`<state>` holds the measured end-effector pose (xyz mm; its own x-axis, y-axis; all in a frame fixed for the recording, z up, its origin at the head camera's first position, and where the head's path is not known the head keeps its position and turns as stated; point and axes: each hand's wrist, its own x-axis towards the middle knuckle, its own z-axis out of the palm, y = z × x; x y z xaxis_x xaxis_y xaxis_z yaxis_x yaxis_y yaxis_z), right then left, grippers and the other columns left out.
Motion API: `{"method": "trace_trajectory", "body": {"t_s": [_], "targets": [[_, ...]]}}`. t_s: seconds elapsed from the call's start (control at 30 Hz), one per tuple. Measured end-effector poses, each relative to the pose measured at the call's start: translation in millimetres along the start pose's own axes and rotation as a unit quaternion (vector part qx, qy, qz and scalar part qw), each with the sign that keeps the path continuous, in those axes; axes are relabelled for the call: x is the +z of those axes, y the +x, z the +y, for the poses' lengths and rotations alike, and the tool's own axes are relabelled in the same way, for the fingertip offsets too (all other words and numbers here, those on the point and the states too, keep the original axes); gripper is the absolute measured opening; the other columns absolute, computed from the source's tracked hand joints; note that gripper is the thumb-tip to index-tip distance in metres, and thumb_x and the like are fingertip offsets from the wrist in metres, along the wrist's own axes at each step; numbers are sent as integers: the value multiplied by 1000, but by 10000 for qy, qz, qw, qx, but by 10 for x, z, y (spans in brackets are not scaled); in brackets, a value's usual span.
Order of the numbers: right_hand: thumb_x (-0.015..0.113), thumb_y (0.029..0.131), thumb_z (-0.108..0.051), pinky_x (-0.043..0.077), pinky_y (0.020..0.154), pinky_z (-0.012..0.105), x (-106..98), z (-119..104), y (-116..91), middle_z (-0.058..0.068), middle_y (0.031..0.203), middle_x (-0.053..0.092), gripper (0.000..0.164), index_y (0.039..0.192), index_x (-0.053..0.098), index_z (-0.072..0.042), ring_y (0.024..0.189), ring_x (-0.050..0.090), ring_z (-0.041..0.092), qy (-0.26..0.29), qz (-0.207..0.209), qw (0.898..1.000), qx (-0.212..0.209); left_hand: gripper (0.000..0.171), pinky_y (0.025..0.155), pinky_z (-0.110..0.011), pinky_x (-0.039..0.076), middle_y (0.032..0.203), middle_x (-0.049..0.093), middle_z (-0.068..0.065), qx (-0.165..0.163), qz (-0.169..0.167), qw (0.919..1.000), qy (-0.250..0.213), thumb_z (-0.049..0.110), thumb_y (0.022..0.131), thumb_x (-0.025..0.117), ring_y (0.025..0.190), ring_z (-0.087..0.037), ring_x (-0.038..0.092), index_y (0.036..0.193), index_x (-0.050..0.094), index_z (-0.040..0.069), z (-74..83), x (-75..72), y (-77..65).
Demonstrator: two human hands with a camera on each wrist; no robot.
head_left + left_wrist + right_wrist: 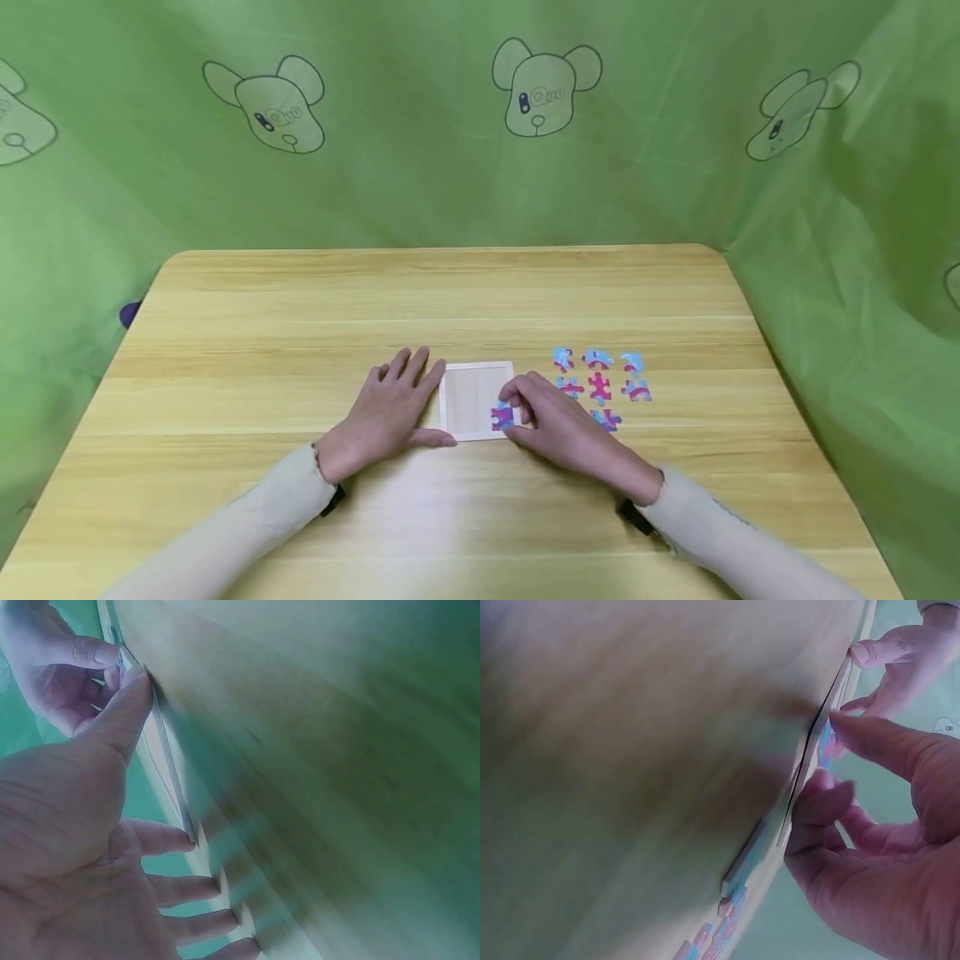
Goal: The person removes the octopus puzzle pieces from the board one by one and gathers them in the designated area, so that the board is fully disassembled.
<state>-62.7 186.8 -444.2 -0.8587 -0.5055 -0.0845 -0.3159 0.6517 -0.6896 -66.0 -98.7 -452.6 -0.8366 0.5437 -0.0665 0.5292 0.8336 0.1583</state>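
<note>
A small square wooden frame [478, 367] lies on the table with a pale bare floor. My left hand [392, 414] rests along its left side, fingers spread, the thumb at the near left corner. A purple, pink and blue jigsaw piece [502, 418] sits in the frame's near right corner. My right hand [557, 422] pinches it, thumb on the near side and curled index finger on the far side. In the right wrist view the jigsaw piece [826, 744] shows between thumb and index fingertip. The frame's thin edge [171, 763] runs between thumb and fingers in the left wrist view.
Several loose jigsaw pieces [600, 386] in pink and blue lie in rough rows right of the frame; the right hand stands close to the nearest ones. The wooden table [300, 308] has a green curtain [420, 192] behind it and at both sides.
</note>
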Motion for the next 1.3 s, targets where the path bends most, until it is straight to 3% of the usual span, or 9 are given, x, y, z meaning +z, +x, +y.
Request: {"method": "trace_trajectory", "body": {"t_s": [0.27, 0.5, 0.7, 0.97, 1.3], "targets": [[72, 103, -3, 51, 72, 29, -40, 48, 4, -8, 85, 63, 14, 115, 71, -12, 76, 57, 10, 280, 195, 9993, -180, 108, 106, -68, 47, 166, 40, -30, -18, -31, 10000, -54, 76, 90, 74, 149, -53, 41, 165, 44, 3, 3, 0, 2], [74, 104, -5, 52, 69, 27, -94, 62, -36, -6, 89, 70, 14, 115, 77, -12, 76, 60, 12, 702, 447, 9962, -244, 108, 104, -67, 49, 165, 41, -30, 6, 69, 10000, -1, 76, 89, 74, 147, -52, 43, 164, 46, 4, -6, 4, -22], [76, 102, -5, 54, 70, 26, -187, 100, -177, -5, 91, 70, 17, 117, 78, -12, 80, 63, 16, 1039, 711, 9920, 95, 107, 104, -68, 49, 165, 41, -30, 75, 128, 9999, -18, 76, 90, 74, 147, -53, 43, 164, 46, 3, -12, 9, -24], [73, 106, -12, 51, 66, 23, -378, 181, -444, 6, 95, 68, 16, 121, 75, -7, 78, 60, 19, 1590, 960, 9802, 681, 107, 103, -68, 49, 165, 41, -30, 125, 124, 9998, -10, 75, 91, 73, 147, -53, 43, 164, 45, 4, -13, 17, -22], [67, 111, -17, 54, 69, 27, -618, 419, -769, 10, 105, 72, 25, 131, 72, -4, 88, 66, 28, 1354, 1291, 9765, 1073, 107, 103, -67, 49, 165, 41, -30, 133, 195, 9997, 48, 76, 91, 72, 147, -52, 43, 164, 45, 4, -26, 10, -35]]}}
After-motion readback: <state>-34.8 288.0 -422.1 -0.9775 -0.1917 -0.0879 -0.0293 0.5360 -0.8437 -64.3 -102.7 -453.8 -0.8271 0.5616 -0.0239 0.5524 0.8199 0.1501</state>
